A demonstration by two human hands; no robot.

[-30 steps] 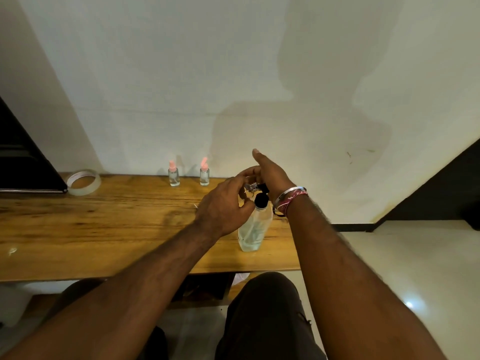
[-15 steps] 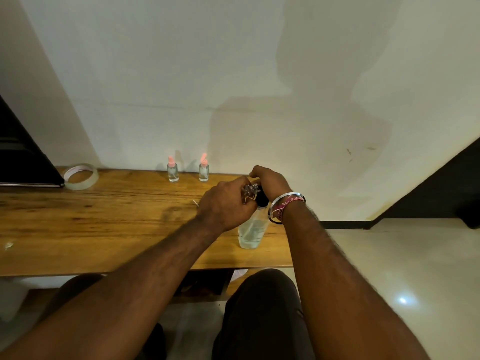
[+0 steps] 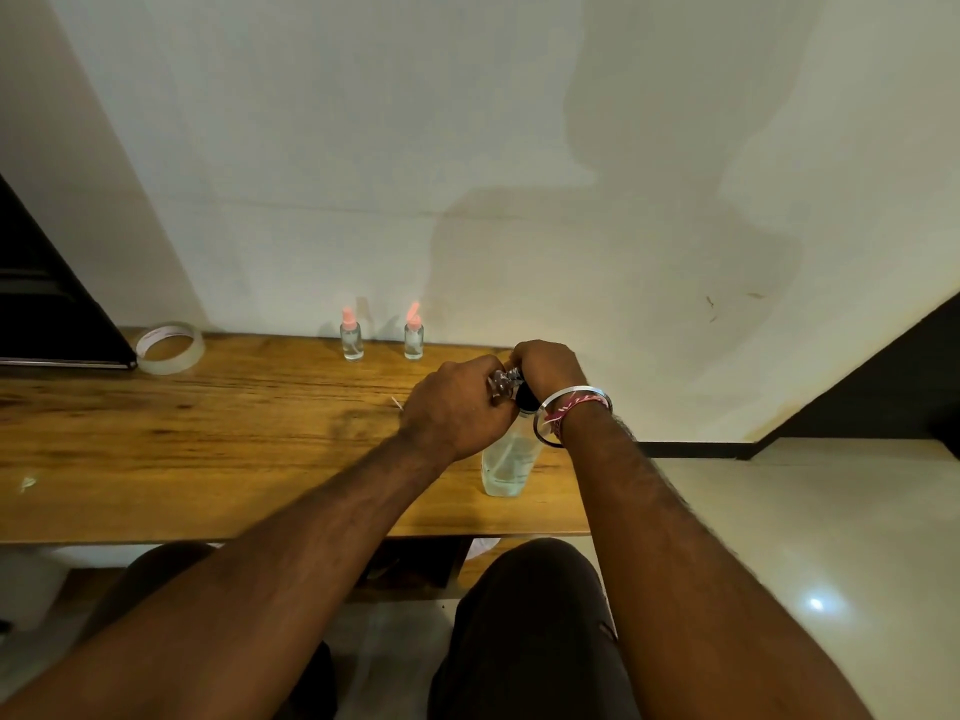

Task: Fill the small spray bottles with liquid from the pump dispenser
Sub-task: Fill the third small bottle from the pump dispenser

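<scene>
A clear pump dispenser (image 3: 506, 462) with a black pump head stands near the right end of the wooden table (image 3: 208, 449). My right hand (image 3: 548, 368) is curled over the black pump head from above. My left hand (image 3: 457, 413) grips a small clear spray bottle (image 3: 503, 383) without its cap, held right at the pump's spout. Two more small spray bottles with pink tops, one (image 3: 351, 337) on the left and one (image 3: 413, 335) on the right, stand upright at the back of the table against the wall.
A roll of clear tape (image 3: 169, 348) lies at the back left beside a dark panel (image 3: 47, 314). A small white stick (image 3: 397, 403) lies left of my left hand. The table's right edge is close to the dispenser; beyond it is pale floor.
My right hand, open and raised above the pump a second ago, has come down and curled over the pump head. My left hand keeps the small bottle at the spout.
</scene>
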